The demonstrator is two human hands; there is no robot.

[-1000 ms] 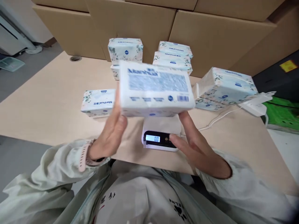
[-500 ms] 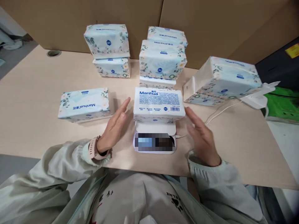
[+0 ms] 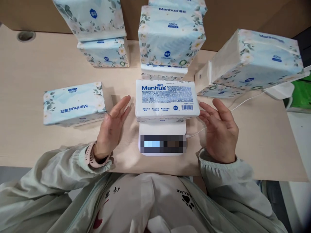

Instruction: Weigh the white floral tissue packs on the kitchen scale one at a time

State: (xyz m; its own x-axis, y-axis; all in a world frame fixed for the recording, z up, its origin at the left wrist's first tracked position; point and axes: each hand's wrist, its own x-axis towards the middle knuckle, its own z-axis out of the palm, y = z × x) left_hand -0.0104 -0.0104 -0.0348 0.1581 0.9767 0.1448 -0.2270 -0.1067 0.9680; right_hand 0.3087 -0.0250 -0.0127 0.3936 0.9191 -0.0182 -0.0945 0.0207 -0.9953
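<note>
Beneath the left hand (image 3: 109,131) a pale tabletop (image 3: 60,140) is seen, beyond it brown cardboard (image 3: 223,22), leftward grey floor (image 3: 11,174)

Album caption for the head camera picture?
Left hand and right hand, both open, flank a Manhua pack on a white scale.

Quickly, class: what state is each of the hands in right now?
Left hand: open, holding nothing, beside the printed pack.
Right hand: open, holding nothing, at the pack's other end.
</note>
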